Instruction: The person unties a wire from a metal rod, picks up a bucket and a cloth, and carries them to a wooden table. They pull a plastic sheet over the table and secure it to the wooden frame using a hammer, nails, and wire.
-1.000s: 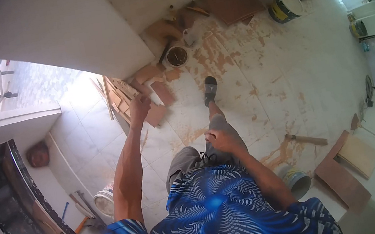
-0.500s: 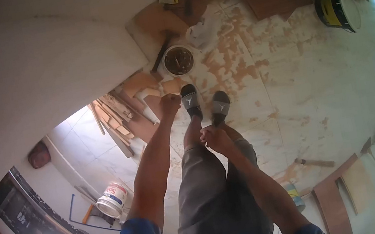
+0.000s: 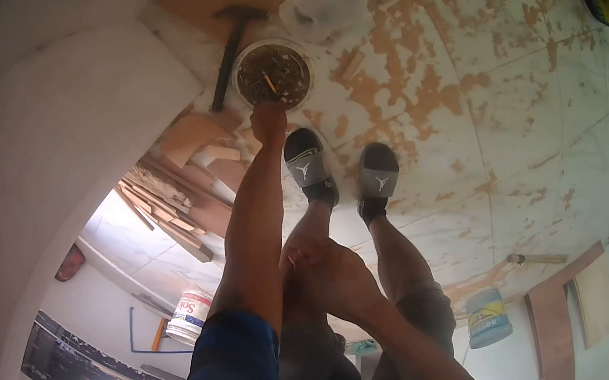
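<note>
Well, left hand (image 3: 269, 122) at near rim of round bucket (image 3: 310, 68), near floor's (image 3: 515, 98) top edge, grip unclear; right hand (image 3: 329, 276) curled up, blurry. White bucket (image 3: 190, 312) reads "Sol". Floor's right side has open room.

Clock ref.: bucket (image 3: 312, 76) ctr. Obst.: hammer (image 3: 226, 66) close by, 9–11 o'clock; wood strips (image 3: 163, 211), 7–8; slippers (image 3: 303, 159), 5–6; L hand (image 3: 269, 121) at near rim, approx. 6. Max. free room: floor (image 3: 506, 120), 2–4 o'clock, past R slipper.
</note>
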### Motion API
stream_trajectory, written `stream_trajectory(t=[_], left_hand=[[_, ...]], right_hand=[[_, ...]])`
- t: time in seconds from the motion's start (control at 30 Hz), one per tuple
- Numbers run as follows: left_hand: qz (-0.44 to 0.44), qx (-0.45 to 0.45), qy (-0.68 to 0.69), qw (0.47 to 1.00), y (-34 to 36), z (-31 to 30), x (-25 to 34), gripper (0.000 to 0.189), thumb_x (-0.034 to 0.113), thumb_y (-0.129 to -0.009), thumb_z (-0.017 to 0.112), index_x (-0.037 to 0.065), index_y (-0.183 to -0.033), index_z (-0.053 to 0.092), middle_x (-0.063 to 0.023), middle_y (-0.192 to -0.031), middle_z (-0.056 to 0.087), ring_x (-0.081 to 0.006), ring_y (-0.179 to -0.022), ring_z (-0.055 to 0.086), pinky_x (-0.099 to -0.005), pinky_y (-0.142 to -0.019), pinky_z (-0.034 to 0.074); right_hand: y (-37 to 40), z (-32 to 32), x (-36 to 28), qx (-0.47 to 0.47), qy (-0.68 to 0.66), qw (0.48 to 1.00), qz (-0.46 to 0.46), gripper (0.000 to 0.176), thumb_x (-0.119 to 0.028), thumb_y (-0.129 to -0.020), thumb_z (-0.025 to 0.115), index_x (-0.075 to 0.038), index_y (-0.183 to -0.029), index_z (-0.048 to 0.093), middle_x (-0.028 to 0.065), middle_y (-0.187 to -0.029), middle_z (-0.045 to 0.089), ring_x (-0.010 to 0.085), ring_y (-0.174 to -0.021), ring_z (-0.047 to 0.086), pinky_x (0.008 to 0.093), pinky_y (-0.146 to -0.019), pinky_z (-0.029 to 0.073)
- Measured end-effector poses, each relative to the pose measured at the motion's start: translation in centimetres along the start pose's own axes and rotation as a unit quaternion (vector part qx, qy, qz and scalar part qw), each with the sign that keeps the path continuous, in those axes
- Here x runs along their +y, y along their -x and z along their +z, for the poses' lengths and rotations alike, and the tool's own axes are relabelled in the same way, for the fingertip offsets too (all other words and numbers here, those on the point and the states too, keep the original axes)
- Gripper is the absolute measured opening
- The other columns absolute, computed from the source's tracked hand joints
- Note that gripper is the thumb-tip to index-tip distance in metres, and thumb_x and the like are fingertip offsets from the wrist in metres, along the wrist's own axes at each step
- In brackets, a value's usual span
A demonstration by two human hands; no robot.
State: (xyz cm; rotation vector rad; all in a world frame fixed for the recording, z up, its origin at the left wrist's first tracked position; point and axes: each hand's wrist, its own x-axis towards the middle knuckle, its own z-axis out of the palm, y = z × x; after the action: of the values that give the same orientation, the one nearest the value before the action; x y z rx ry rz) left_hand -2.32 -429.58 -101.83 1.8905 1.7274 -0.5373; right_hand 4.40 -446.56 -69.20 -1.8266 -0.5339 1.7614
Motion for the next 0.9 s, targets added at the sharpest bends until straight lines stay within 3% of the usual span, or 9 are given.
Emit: stream_trajectory(t=[0.1,0.2,0.3,0.4,0.6,0.7,0.8,0.9], left_hand=[[-0.051,0.020,-0.003,0.999,-0.1,0.7,0.4,0.037,0.043,-0.081,0.075,0.007,-0.091,0.076,-0.0185,-0.097,0.073,-0.0383,-0.096,0.069,-0.0493,-0.082,0.055],[-0.045,0.014,0.002,0.999,-0.3,0.7,0.6,0.038,0.043,-0.081,0.074,0.006,-0.092,0.076,-0.0179,-0.097,0.073,-0.0380,-0.096,0.069,-0.0491,-0.081,0.055],[-0.034,0.011,0.001,0.999,-0.3,0.9,0.0,0.036,0.041,-0.080,0.073,0.007,-0.092,0.077,-0.0177,-0.097,0.073,-0.0375,-0.096,0.070,-0.0494,-0.081,0.055],[-0.051,-0.007,-0.003,0.999,-1.4,1.0,-0.3,0.032,0.037,-0.080,0.072,0.009,-0.093,0.077,-0.0178,-0.097,0.073,-0.0363,-0.095,0.070,-0.0487,-0.082,0.055],[0.024,-0.067,-0.022,0.997,-4.9,3.2,-3.6,0.029,0.031,-0.080,0.069,0.006,-0.093,0.077,-0.0183,-0.094,0.074,-0.0321,-0.090,0.072,-0.0448,-0.079,0.056],[-0.037,-0.075,0.282,0.956,-4.0,2.9,-4.5,0.023,0.024,-0.084,0.069,0.002,-0.090,0.076,-0.0150,-0.086,0.074,-0.0250,-0.078,0.073,-0.0382,-0.071,0.056],[0.030,-0.131,0.400,0.906,-3.8,1.6,-5.3,0.018,0.017,-0.088,0.068,0.001,-0.091,0.074,-0.0089,-0.080,0.072,-0.0166,-0.068,0.069,-0.0309,-0.063,0.053],[-0.082,-0.159,0.453,0.874,-2.5,-1.2,-3.9,0.017,0.016,-0.090,0.068,0.001,-0.097,0.072,-0.0052,-0.081,0.071,-0.0122,-0.070,0.066,-0.0256,-0.061,0.050]], right_hand=[[-0.4,1.0,0.0,0.036,-0.014,0.999,-0.029,0.024,-0.024,-0.097,0.052,-0.008,-0.114,0.057,0.0182,-0.105,0.066,0.0401,-0.090,0.067,0.0474,-0.077,0.055],[-0.7,0.2,-0.8,0.030,-0.011,0.999,0.013,0.023,-0.023,-0.097,0.053,-0.008,-0.114,0.058,0.0159,-0.102,0.068,0.0408,-0.086,0.068,0.0475,-0.074,0.056],[-0.9,0.6,-0.6,0.033,-0.041,0.999,-0.005,0.026,-0.024,-0.096,0.057,-0.003,-0.111,0.059,0.0221,-0.096,0.065,0.0429,-0.080,0.067,0.0507,-0.069,0.055],[-1.1,1.3,-0.9,0.044,-0.037,0.998,-0.003,0.026,-0.024,-0.096,0.057,-0.002,-0.110,0.059,0.0222,-0.096,0.065,0.0430,-0.080,0.067,0.0499,-0.068,0.055],[-1.4,1.0,-0.8,0.046,-0.019,0.999,-0.013,0.028,-0.025,-0.095,0.057,-0.001,-0.110,0.059,0.0222,-0.095,0.064,0.0433,-0.080,0.066,0.0511,-0.069,0.055],[-1.4,1.5,-0.4,0.053,-0.016,0.998,-0.007,0.029,-0.025,-0.095,0.058,0.000,-0.110,0.059,0.0229,-0.097,0.065,0.0433,-0.083,0.067,0.0512,-0.072,0.055],[-1.7,1.6,0.3,0.058,-0.006,0.998,-0.031,0.029,-0.024,-0.095,0.057,0.001,-0.110,0.060,0.0238,-0.099,0.065,0.0431,-0.084,0.067,0.0505,-0.073,0.056],[-1.7,1.1,-0.5,0.053,-0.018,0.998,-0.006,0.029,-0.023,-0.095,0.057,0.001,-0.111,0.060,0.0242,-0.100,0.066,0.0430,-0.084,0.067,0.0501,-0.073,0.056]])
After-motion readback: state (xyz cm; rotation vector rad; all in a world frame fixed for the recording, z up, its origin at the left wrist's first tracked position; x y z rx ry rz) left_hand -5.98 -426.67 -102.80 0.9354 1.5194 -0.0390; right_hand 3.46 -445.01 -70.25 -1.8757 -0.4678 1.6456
